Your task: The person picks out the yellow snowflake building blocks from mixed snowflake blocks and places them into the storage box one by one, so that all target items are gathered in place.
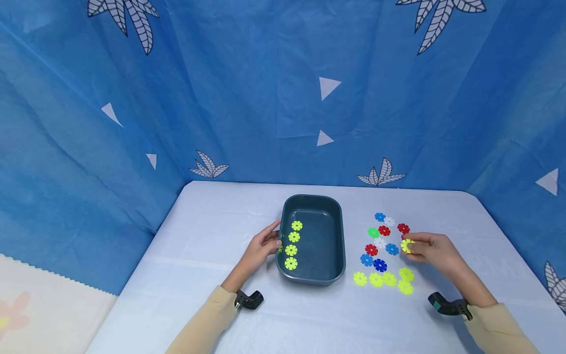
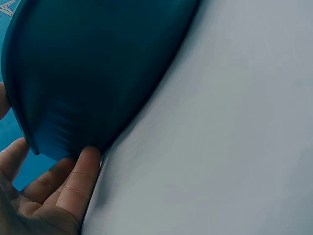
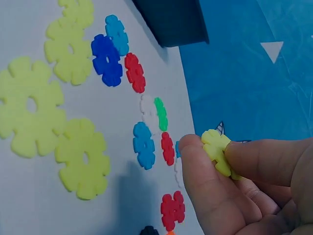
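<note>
At its left side, my left hand (image 1: pixel 262 244) holds the dark teal tray (image 1: pixel 311 280), its fingers at the rim and outer wall. The left wrist view shows those fingers against the tray wall (image 2: pixel 98 63). Inside the tray, several yellow flower-shaped interlocking discs (image 1: pixel 291 250) lie in a row along the left. My right hand (image 1: pixel 435 250) pinches a yellow flower-shaped disc (image 3: pixel 214 147) between thumb and finger, raised above the table. Near that hand, several yellow discs (image 1: pixel 376 280) lie on the table in front of a group of coloured ones.
The loose group includes red (image 1: pixel 371 250), dark blue (image 1: pixel 380 265), lighter blue (image 1: pixel 392 249), white (image 1: pixel 389 221) and green (image 1: pixel 373 233) discs, right of the tray. A white cloth covers the table (image 1: pixel 212 221). Behind it hangs a blue patterned curtain (image 1: pixel 274 98).
</note>
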Tool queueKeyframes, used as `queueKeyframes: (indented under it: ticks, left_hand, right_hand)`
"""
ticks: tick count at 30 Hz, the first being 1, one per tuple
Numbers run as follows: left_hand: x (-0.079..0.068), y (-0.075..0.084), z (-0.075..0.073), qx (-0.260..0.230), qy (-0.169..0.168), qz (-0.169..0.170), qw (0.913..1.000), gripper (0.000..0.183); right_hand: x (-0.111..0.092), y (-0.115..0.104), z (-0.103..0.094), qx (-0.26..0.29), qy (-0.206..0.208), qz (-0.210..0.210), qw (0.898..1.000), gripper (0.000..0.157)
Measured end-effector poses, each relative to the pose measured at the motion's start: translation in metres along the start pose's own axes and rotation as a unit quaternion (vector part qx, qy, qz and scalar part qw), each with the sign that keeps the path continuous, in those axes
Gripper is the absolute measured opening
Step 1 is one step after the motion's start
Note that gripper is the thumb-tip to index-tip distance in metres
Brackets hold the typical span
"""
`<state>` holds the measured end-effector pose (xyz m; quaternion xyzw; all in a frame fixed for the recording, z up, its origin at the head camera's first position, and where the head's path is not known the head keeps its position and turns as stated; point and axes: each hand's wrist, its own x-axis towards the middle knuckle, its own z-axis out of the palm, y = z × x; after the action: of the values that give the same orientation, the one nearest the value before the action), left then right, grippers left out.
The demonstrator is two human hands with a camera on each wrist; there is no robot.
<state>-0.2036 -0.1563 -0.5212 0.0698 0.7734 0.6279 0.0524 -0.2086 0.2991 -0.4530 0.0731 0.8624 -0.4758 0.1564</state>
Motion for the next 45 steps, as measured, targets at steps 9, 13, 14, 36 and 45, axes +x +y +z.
queueKeyframes:
  ticks: [9,13,14,36,45]
  left_hand:
    - [0.0,0.001,0.0,-0.004,0.002,-0.005,1.0,0.063]
    - [0.0,0.001,0.0,-0.005,0.003,-0.003,1.0,0.063]
    - [0.0,0.0,0.001,-0.005,0.003,-0.002,1.0,0.063]
    - [-0.001,0.001,0.0,-0.012,0.003,-0.008,0.9999,0.063]
    - [0.0,0.001,0.001,-0.01,0.005,-0.006,0.9999,0.062]
  right_hand:
    - [-0.003,-0.015,0.002,-0.006,-0.004,-0.029,1.0,0.051]
    - [-0.004,-0.024,0.007,0.004,-0.011,-0.028,1.0,0.054]
    - [-0.004,-0.026,0.008,0.005,-0.014,-0.029,0.999,0.054]
    - [0.003,-0.076,0.053,0.054,-0.106,-0.07,0.99,0.047]
    - [0.002,-0.101,0.086,0.042,-0.119,-0.098,0.987,0.036]
